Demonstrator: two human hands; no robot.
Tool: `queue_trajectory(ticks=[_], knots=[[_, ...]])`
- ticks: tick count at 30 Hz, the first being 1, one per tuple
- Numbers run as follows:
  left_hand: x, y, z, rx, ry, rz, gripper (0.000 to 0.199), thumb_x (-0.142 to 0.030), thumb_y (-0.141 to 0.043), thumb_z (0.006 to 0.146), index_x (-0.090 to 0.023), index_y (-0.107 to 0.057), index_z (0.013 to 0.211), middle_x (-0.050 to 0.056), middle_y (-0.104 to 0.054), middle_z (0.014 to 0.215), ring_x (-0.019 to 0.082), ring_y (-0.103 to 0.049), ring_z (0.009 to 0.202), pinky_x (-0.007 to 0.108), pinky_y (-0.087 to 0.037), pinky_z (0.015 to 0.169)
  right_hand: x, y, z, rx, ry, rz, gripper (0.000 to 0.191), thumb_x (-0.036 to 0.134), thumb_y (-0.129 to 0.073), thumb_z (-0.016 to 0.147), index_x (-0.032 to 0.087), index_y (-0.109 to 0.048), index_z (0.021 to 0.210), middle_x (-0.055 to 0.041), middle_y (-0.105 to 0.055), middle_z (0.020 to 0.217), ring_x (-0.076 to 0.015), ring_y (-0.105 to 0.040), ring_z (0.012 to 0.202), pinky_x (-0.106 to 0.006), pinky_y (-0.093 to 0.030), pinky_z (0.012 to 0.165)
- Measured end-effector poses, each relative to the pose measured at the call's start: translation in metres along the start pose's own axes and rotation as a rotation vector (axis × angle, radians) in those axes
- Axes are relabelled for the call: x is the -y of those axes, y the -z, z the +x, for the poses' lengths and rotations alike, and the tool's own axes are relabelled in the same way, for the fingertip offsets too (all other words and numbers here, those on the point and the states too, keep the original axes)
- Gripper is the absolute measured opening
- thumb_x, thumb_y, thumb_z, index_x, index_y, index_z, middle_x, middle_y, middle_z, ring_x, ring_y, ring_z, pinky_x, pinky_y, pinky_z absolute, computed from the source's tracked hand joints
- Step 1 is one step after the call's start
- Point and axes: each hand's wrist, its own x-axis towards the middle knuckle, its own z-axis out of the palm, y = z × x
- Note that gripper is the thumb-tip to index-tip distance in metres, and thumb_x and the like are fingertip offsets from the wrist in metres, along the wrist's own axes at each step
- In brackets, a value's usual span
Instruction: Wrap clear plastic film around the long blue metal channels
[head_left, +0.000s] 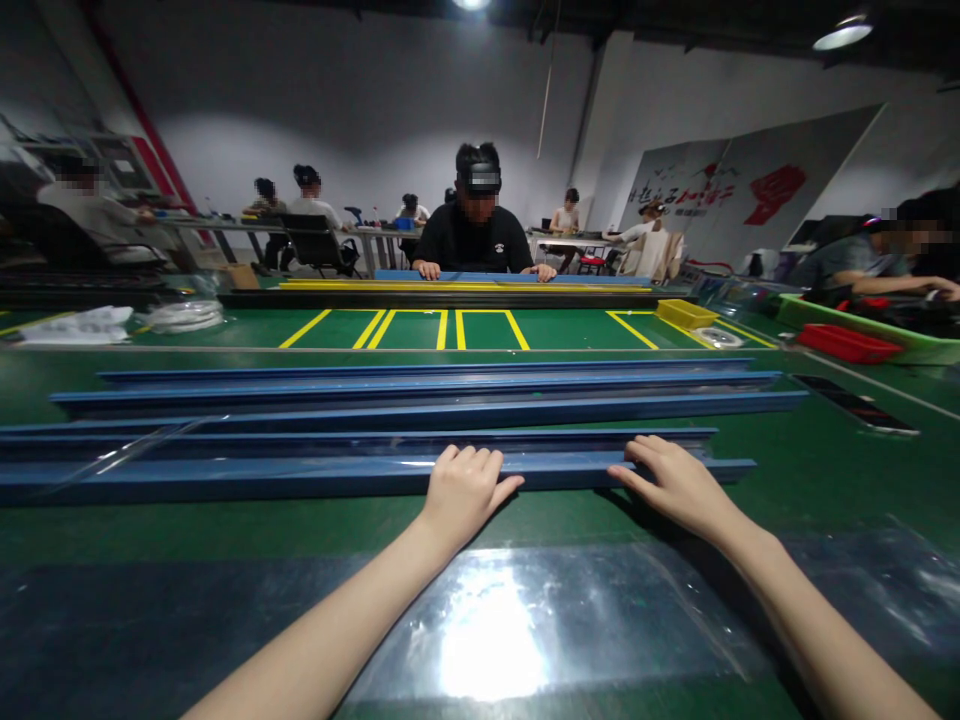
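Head: rail [566, 472] lies under left grip [463, 490], right grip [675, 482]

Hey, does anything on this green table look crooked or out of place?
Slightly: a shiny, clear plastic strip lies slantwise across the nearest long blue channels, at the left. Their right ends are uneven too. I see no spill.

Blue rails [360, 410], green tabletop [600, 520] (yellow stripes [451, 330]).
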Motion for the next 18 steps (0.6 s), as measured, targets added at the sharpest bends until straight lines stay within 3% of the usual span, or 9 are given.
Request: queue_trajectory(ticks=[10,18], knots=[[-0.001,-0.001,0.000,0.040,0.007,-0.008,0.030,-0.043,-0.047,0.082,-0.017,-0.053,0.069,0.002,-0.057,0.063,0.016,-0.052,0.062,0.030,-0.029,0.058,0.063,-0.013,0.009,-0.189,0.114,0.266,0.015,0.027,-0.044,0.084,0.019,-0.054,0.092,-0.0062,-0.059,0.085,-0.0184,-0.051,0.081,-0.031,-0.040,0.070],[0.001,0.002,-0.001,0.029,-0.012,-0.041,0.026,-0.041,-0.047,0.083,-0.016,-0.056,0.079,0.002,-0.060,0.069,0.017,-0.053,0.066,0.030,-0.032,0.061,0.070,-0.008,0.015,-0.092,0.128,0.072,0.012,0.017,-0.040,0.084,0.018,-0.051,0.080,-0.0051,-0.055,0.078,-0.0181,-0.046,0.076,-0.028,-0.035,0.065]])
